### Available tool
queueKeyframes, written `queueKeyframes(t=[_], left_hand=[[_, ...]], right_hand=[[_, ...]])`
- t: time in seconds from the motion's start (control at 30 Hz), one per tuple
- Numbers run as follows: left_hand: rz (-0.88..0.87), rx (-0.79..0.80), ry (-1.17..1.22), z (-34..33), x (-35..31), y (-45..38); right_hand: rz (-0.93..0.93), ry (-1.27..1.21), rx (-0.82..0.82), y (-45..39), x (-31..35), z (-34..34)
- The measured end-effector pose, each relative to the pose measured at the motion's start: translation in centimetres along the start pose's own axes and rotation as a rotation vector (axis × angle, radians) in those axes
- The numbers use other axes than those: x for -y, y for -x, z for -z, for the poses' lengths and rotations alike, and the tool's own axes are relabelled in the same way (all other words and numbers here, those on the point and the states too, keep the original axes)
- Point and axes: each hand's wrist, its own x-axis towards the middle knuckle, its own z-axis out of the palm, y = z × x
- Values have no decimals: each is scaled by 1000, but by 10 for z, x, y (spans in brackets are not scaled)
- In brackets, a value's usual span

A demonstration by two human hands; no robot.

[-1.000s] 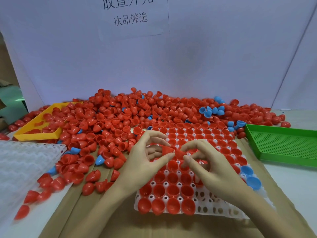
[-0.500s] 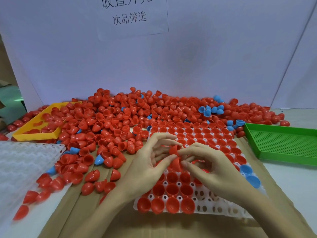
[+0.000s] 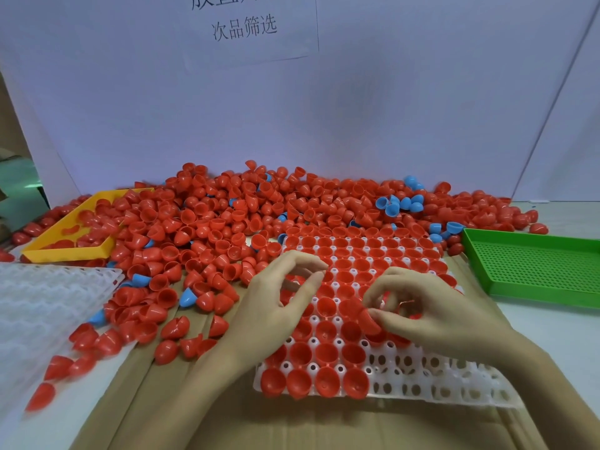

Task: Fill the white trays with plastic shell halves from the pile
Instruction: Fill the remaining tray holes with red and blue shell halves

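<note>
Your hands have separated since half a second ago: your left hand (image 3: 279, 306) hovers loosely curled and empty, while your right hand (image 3: 431, 313), at 3 o'clock from it, pinches a red shell half (image 3: 368, 319) to seat it in the white tray (image 3: 454, 381).

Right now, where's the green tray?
Head view, far right: the green tray sits empty on the table, just right of the white tray, beyond the right hand.

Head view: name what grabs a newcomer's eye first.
A sprawling pile of red shell halves covers the table's far side, dotted with blue shell halves. In front, the white tray is mostly filled, where the right hand pinches a red shell half and the left hand hovers.
</note>
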Motion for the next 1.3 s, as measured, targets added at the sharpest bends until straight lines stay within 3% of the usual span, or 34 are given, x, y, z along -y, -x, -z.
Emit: queueKeyframes(t=[0.23,0.37,0.53,0.9,1.03,1.17,1.3], left_hand=[[-37,-54,-187,8,10,-2],[-65,-34,-392,11,25,-5],[-16,10,-483,14,41,-7],[17,32,-462,10,51,-7],[24,25,-427,11,53,-8],[25,-119,-313,19,61,-33],[65,-276,-457,38,88,-81]], right_hand=[[-16,11,269,10,7,17],[-24,10,337,13,10,19],[-32,45,365,14,9,16],[-39,-56,317,8,1,7],[0,-35,227,6,-1,4],[35,-29,100,3,-2,1],[68,-42,-4,3,0,2]])
